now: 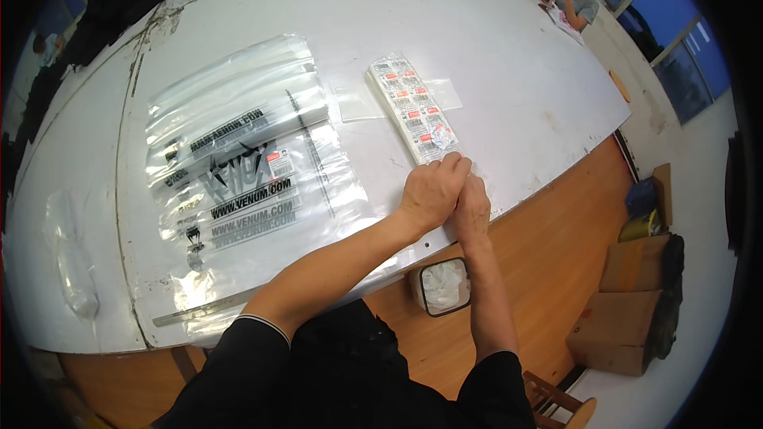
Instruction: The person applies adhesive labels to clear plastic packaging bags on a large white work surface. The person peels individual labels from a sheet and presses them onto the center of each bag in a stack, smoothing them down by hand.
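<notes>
My left hand point(434, 192) and my right hand point(472, 208) are pressed together over the near end of a long stack of label sheets point(409, 103). Both have their fingers closed, and what they pinch is hidden behind the knuckles. White labels with black print and red patches run in two columns along the stack's top. A crumpled shiny scrap point(442, 137) lies on it just beyond my fingers. To the left, clear plastic bags with black print point(254, 183) are spread in an overlapping pile. One small label point(280, 164) shows on them.
A metal ruler point(199, 310) lies along the front edge of the white table point(524, 95). A lined waste bin point(445, 286) stands below that edge. Cardboard boxes point(616, 330) and a wooden stool point(556, 401) are at the right. Another person point(579, 4) sits at the far right corner.
</notes>
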Tool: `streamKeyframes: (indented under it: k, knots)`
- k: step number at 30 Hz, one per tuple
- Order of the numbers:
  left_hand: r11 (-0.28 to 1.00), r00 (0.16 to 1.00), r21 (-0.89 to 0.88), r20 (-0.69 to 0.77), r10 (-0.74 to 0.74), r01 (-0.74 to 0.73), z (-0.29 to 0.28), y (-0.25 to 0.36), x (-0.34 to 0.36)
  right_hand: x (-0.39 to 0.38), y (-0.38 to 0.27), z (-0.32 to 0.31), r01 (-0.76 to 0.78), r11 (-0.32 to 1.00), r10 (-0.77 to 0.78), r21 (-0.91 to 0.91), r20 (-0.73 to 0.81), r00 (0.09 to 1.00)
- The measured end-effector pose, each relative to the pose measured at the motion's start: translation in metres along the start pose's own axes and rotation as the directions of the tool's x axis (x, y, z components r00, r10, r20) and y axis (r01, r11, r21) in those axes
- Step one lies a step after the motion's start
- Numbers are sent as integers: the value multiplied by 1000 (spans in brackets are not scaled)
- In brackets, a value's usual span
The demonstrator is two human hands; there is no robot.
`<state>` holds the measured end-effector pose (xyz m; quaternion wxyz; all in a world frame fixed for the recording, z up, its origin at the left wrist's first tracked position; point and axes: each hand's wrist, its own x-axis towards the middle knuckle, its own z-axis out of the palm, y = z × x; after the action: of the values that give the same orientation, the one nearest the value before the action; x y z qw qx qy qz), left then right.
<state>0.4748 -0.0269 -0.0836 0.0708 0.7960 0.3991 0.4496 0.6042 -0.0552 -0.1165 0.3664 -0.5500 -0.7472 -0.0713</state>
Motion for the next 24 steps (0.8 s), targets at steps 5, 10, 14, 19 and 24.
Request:
streamKeyframes:
  k: [5, 10, 14, 19, 24]
  knots:
    - [1000, 1000, 14, -5, -11, 11, -5, 2, -1, -6, -2, -3, -76, 982, 68, -176, -48, 996]
    - [999, 998, -45, -59, -33, 30, -1, -1, -4, -10, -7, -21, 52, 954, -48, -295, 23, 999]
    - [989, 995, -145, -90, -32, 19, 1, 4, -5, -15, -1, -15, 32, 995, -32, -90, 2, 1000]
    - [971, 996, -238, -89, -26, 4, 4, 15, -13, -12, 13, -10, 84, 996, -82, -16, 128, 988]
    - [971, 987, -226, -125, -105, 75, 1, -7, -16, -5, 15, -24, 50, 987, -28, -150, 150, 988]
